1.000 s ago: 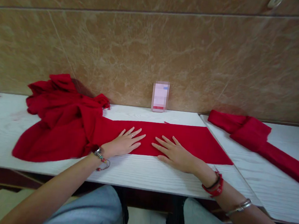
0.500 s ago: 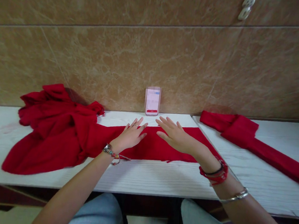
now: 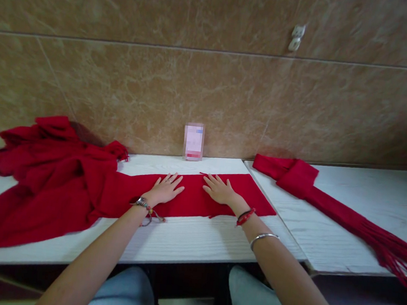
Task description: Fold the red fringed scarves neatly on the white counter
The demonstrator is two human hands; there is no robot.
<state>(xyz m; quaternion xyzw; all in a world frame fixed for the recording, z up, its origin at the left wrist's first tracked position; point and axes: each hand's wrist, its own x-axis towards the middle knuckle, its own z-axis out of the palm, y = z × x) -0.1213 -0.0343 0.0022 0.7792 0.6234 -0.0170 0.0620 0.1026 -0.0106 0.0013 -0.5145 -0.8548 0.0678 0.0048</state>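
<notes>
A red scarf (image 3: 191,197) lies with one stretch spread flat across the white table, while the rest is bunched in loose folds at the left. On the flat stretch my left hand (image 3: 165,189) rests palm down, fingers spread. My right hand (image 3: 219,190) also lies on the cloth, palm down and fingers apart, a short way to the right of the left one. To the right, a second red scarf (image 3: 297,178) lies folded over itself, its fringed end trailing toward the table's front edge.
A phone (image 3: 193,142) with a lit, blurred screen leans upright against the brown marbled tile wall (image 3: 151,93). White sockets (image 3: 296,38) are on the wall. A seam divides the white table (image 3: 194,239) between the two scarves.
Both hands have come down flat onto the red scarf, the right one moving left. The camera view has shifted, so more of the second scarf's fringe shows.
</notes>
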